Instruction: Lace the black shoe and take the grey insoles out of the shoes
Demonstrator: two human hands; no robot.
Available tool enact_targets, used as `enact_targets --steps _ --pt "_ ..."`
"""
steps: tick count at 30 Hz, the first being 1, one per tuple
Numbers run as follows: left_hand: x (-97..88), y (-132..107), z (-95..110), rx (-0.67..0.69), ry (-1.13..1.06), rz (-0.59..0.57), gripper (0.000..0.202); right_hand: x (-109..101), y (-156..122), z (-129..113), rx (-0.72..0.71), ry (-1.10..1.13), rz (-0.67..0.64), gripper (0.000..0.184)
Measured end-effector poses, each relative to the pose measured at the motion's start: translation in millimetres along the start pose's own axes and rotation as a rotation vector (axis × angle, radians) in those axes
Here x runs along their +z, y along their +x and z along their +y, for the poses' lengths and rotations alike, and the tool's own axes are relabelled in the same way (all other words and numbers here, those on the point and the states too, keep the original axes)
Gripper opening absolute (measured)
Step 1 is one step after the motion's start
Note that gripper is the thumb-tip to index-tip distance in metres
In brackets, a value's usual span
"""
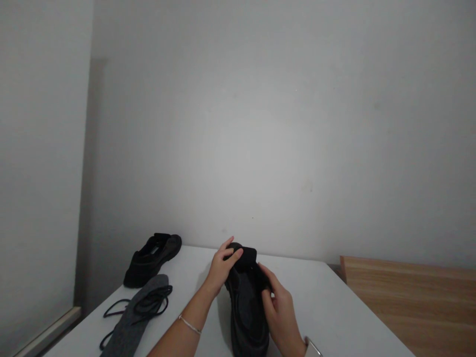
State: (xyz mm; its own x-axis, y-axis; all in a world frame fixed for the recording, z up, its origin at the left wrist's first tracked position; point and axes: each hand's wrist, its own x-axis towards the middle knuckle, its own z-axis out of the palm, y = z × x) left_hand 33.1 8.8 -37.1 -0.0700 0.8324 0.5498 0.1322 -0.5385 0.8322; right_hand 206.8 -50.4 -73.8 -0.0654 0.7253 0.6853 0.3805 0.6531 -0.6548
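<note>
A black shoe (249, 307) without laces stands on the white table in front of me, its toe pointing away and its opening facing up. My left hand (221, 267) is closed on the front left of it, thumb against the tongue (248, 255) and fingers over the toe side. On the opposite side, my right hand (279, 308) pinches the upper edge of the shoe between thumb and fingers. Part of the toe is hidden behind the tongue and my left hand.
To the left lies a grey insole (136, 320) with black shoelaces (152, 303) loosely heaped on it. Behind it stands a second black shoe (150, 260) near the left edge of the white table (316, 287). A wall (260, 124) rises behind; a wooden panel (405, 302) is at right.
</note>
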Motion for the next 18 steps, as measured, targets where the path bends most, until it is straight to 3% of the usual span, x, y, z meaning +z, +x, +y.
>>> enact_targets --steps 5,11,13,15,18 --pt "2.3 4.0 30.2 0.225 0.035 0.096 0.035 -5.8 2.9 -12.7 -0.163 0.010 -0.043 0.048" --pt "3.2 -4.6 38.2 0.345 0.098 0.168 0.036 -27.1 1.4 -31.1 -0.411 -0.222 0.051 0.039" --pt "4.1 -7.1 40.7 0.375 0.115 0.167 0.035 -33.4 -0.3 -40.6 -0.506 -0.282 -0.064 0.029" --pt "5.6 -8.7 45.0 0.409 0.130 0.153 0.032 -34.4 -0.8 -51.8 -0.534 -0.400 -0.285 0.025" --pt "9.0 -10.7 52.8 0.449 0.148 0.131 0.030 -24.1 0.0 -66.9 -0.384 -0.689 -0.557 0.027"
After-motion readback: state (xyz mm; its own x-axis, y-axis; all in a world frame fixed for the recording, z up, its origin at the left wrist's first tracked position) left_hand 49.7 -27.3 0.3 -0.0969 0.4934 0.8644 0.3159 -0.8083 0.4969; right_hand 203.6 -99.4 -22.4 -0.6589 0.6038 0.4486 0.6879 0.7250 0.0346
